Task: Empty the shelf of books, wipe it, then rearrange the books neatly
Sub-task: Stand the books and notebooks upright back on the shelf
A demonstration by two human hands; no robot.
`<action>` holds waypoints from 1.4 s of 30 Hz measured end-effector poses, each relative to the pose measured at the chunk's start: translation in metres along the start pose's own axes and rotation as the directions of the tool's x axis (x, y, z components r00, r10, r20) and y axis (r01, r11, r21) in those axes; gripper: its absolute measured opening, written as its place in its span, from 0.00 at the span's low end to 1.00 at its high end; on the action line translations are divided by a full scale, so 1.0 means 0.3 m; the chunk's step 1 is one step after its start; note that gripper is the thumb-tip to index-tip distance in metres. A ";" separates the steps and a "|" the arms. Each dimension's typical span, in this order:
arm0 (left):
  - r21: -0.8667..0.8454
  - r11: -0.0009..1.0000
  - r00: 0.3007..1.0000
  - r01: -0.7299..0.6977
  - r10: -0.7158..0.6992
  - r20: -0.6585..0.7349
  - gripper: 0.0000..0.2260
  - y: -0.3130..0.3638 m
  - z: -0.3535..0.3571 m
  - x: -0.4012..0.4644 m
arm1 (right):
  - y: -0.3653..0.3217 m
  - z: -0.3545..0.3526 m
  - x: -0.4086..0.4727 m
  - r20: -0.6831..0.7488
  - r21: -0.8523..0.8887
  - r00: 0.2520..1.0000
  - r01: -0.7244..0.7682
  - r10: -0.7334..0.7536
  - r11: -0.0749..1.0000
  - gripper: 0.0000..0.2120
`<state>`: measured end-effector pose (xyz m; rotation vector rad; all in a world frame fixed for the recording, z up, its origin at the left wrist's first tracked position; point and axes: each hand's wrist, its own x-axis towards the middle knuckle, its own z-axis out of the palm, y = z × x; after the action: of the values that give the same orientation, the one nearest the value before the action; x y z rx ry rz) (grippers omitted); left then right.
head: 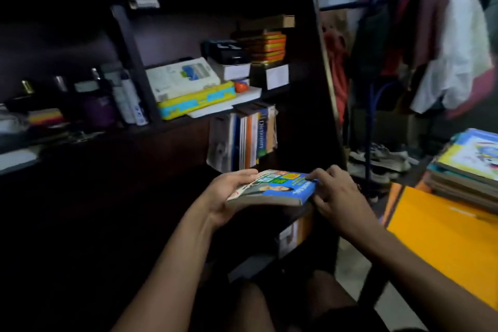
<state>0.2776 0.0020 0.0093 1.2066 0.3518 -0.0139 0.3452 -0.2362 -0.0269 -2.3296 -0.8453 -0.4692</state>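
I hold a thick blue-covered book (pixel 280 188) flat in front of the dark wooden shelf unit (pixel 140 62). My left hand (pixel 226 197) grips its left edge from below, thumb on top. My right hand (pixel 336 197) pinches its right edge, fingers curled over the blue corner. Just behind the book, several upright books (pixel 248 137), one a dictionary, stand at the right end of a lower shelf. The rest of that lower shelf lies in deep shadow.
The upper shelf carries boxes (pixel 183 78), a yellow and blue case (pixel 196 101), orange boxes (pixel 266 46) and bottles (pixel 118 97). At right, a book stack (pixel 469 167) lies on an orange surface (pixel 442 245). Clothes (pixel 431 48) hang on a rack above shoes (pixel 382 159).
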 end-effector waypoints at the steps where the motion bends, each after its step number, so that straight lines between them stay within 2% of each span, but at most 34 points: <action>1: -0.008 1.000 1.000 -0.002 0.002 -0.002 0.22 0.019 -0.035 -0.003 | -0.028 0.029 0.037 -0.003 -0.039 0.999 0.036 -0.036 0.999 0.13; 4: -0.053 0.998 1.000 -0.024 0.025 0.014 0.10 0.049 -0.113 0.001 | -0.081 0.083 0.108 0.066 -0.020 0.986 0.152 -0.151 0.988 0.16; 7: -0.057 0.991 0.992 -0.122 0.120 -0.040 0.15 0.069 -0.181 0.038 | -0.120 0.113 0.148 0.122 0.124 0.979 0.146 -0.161 0.981 0.13; 9: 0.026 0.984 0.981 -0.179 0.180 -0.071 0.16 0.070 -0.202 0.069 | -0.129 0.146 0.166 0.085 0.187 0.987 0.121 -0.139 0.975 0.15; 11: 0.195 0.952 0.953 -0.237 0.266 -0.142 0.14 0.051 -0.212 0.123 | -0.133 0.188 0.180 0.053 0.228 0.996 0.063 -0.077 0.972 0.19; 12: 0.321 0.906 0.919 -0.275 0.345 -0.189 0.12 0.030 -0.226 0.167 | -0.126 0.222 0.191 0.045 0.262 0.999 0.013 -0.026 0.965 0.20; 14: 0.613 0.729 0.801 -0.305 0.544 -0.249 0.09 -0.021 -0.255 0.266 | -0.115 0.283 0.207 0.066 0.343 0.993 -0.113 0.097 0.933 0.20; 16: 0.790 0.569 0.709 -0.229 0.653 -0.265 0.12 -0.057 -0.275 0.362 | -0.105 0.357 0.232 0.091 0.392 0.983 -0.181 0.157 0.902 0.19; 17: 0.832 0.522 0.687 -0.191 0.676 -0.267 0.15 -0.068 -0.277 0.400 | -0.109 0.388 0.238 0.102 0.399 0.981 -0.191 0.164 0.897 0.20; 20: 0.874 0.472 0.675 -0.120 0.684 -0.277 0.24 -0.059 -0.272 0.516 | -0.115 0.496 0.282 0.074 0.396 0.984 -0.176 0.160 0.901 0.20; 26: 0.885 0.433 0.645 -0.170 0.728 -0.232 0.37 -0.043 -0.352 0.688 | -0.087 0.604 0.344 0.019 0.435 0.979 -0.191 0.203 0.880 0.10; 30: 0.911 0.357 0.606 -0.207 0.777 -0.167 0.33 -0.061 -0.383 0.718 | -0.080 0.614 0.345 0.018 0.394 0.990 -0.135 0.140 0.909 0.10; 33: 0.943 0.282 0.591 -0.175 0.796 -0.129 0.32 -0.059 -0.386 0.725 | -0.077 0.625 0.348 0.027 0.394 0.992 -0.123 0.122 0.911 0.09; 36: 0.934 0.328 0.603 -0.143 0.777 -0.181 0.35 -0.047 -0.398 0.706 | -0.072 0.633 0.355 0.016 0.408 0.993 -0.116 0.120 0.906 0.10; 40: 0.877 0.474 0.644 -0.081 0.696 -0.317 0.32 -0.039 -0.410 0.665 | -0.076 0.648 0.373 0.009 0.446 0.994 -0.097 0.105 0.890 0.11; 42: 0.871 0.482 0.639 -0.092 0.700 -0.320 0.32 -0.034 -0.408 0.660 | -0.084 0.660 0.397 0.002 0.430 0.997 -0.074 0.080 0.900 0.12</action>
<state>0.4311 0.1451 -0.0920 2.2115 0.6875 0.8315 0.4388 -0.0383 -0.1048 -1.9382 -0.7569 -0.2351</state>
